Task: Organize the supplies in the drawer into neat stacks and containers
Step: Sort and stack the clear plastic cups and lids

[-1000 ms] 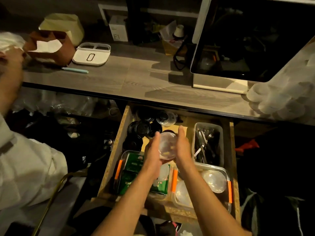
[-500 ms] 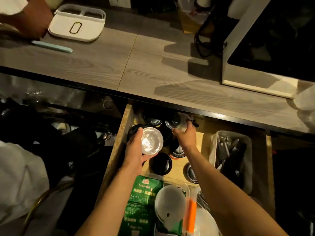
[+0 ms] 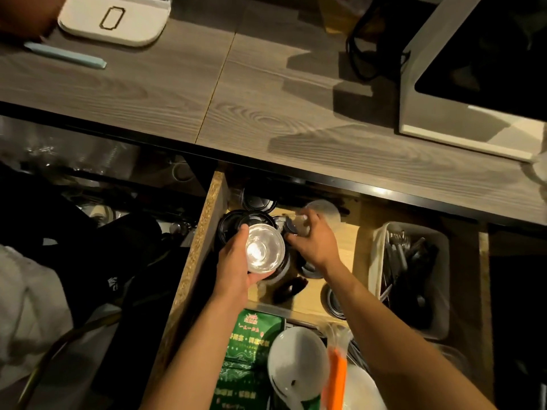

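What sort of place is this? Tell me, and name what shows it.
Probably a café or takeaway counter: a drawer full of black cup lids, a tub of cutlery, green packets, and a machine on the wooden counter.

green packets (image 3: 251, 347), printed characters illegible

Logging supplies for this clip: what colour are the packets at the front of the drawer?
Green packets with pale printed lettering, seen in the head view, the only one.
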A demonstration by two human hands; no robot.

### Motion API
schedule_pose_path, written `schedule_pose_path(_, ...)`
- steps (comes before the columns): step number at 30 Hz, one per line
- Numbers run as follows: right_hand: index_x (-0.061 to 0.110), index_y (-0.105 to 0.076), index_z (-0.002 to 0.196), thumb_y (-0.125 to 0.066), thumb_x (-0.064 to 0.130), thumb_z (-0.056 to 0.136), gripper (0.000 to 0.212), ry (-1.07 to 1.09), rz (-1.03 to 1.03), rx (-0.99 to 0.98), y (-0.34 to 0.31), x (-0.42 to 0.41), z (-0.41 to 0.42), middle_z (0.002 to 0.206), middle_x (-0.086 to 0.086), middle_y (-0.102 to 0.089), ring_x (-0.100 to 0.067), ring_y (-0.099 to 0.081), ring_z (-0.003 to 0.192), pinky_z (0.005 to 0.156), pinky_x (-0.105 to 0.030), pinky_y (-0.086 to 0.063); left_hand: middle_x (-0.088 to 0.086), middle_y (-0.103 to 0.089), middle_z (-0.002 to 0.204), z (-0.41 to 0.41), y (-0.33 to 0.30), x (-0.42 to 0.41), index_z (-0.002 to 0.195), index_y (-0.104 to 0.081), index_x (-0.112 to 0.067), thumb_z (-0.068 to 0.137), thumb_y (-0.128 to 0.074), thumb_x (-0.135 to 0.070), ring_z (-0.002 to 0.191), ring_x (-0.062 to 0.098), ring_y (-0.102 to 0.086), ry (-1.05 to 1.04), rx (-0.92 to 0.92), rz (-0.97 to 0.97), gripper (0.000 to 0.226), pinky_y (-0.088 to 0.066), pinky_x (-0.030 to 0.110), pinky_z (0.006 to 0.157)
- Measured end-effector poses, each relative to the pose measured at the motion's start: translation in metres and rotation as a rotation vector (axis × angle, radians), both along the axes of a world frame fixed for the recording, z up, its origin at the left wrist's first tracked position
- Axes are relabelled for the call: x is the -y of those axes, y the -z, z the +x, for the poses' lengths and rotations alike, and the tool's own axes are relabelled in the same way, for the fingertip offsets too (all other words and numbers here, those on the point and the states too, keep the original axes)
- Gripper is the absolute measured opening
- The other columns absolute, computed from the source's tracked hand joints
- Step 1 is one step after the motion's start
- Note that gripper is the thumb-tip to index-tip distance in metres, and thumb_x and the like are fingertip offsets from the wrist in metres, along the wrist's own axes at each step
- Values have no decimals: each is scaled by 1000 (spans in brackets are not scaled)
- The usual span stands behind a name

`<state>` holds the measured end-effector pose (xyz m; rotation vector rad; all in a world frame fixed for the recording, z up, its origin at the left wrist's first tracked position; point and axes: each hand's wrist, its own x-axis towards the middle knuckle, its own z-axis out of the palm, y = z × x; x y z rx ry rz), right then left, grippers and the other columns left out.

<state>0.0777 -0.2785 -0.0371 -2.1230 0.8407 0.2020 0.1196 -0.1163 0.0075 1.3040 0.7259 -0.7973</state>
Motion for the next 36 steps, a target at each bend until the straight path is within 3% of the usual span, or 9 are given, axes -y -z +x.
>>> schedule_pose_path(3,23,-54,132,-75,28,76,59,195,123,79,-13,-7,-20,118,-2,-48,-21,-58,105,81,-23,-47,7,-62,125,-8,-5,-2,122,-64,-24,93,-63,-49,112,27,-63,16,26,5,38,-63,41,67)
schedule_pose_path(7,22,-60,129,-67,8,86,46,362,253,259,-49,-12,-41,114,-1,-45,-4,-53,93,68,-4,-46,6,-62,129,-17,-13,-5,113,-68,-31,95,-61,-46,116,26,-62,45,84,-12,24,-62,42,73)
schedule_pose_path(10,27,-59,132,-63,8,86,50,364,307,344,-79,-14,-53,112,-1,-53,-4,-57,91,73,-8,-50,5,-61,129,-22,-22,-4,108,-67,-32,96,-61,-44,117,25,-60,40,112,-18,18,-60,45,81)
schedule_pose_path(13,31,-51,135,-65,8,86,56,246,365,376,-103,-16,-59,105,14,-63,5,-62,93,76,-12,-53,5,-60,128,-29,-31,-3,109,-67,-31,97,-59,-42,117,25,-60,37,125,-42,18,-59,46,84)
schedule_pose_path(19,30,-62,118,-64,26,90,29,14,133,302,-116,-34,-56,107,16,-63,2,-58,95,80,-18,-50,12,-68,121,-39,-47,0,121,-66,-21,99,-51,-44,106,26,-68,115,161,-96,35,-59,34,68)
schedule_pose_path(22,32,-56,129,-55,41,88,42,-70,-29,252,-106,-43,-52,114,9,-53,-8,-53,106,86,-32,-51,13,-69,119,-43,-52,0,120,-67,-23,100,-49,-43,103,26,-68,152,155,-125,34,-58,35,73)
schedule_pose_path(28,30,-60,125,-24,62,87,62,-9,-124,207,-95,-67,-43,116,4,-52,-11,-41,109,98,-35,-37,12,-72,114,-57,-57,-4,113,-69,-27,100,-42,-55,102,27,-70,164,47,-180,41,-57,35,65)
schedule_pose_path(32,24,-67,105,-19,53,94,57,103,-53,220,-91,-78,-39,100,3,-62,-15,-55,96,87,-40,-46,10,-74,112,-58,-58,-13,121,-66,-25,97,-34,-63,99,23,-73,228,83,-197,55,-57,34,69)
schedule_pose_path(36,17,-67,99,-16,49,95,61,88,-176,168,-90,-91,-29,92,1,-62,-18,-60,85,68,-31,-42,4,-76,108,-55,-59,-20,113,-67,-30,99,-30,-63,94,16,-74,232,71,-213,51,-59,36,73)
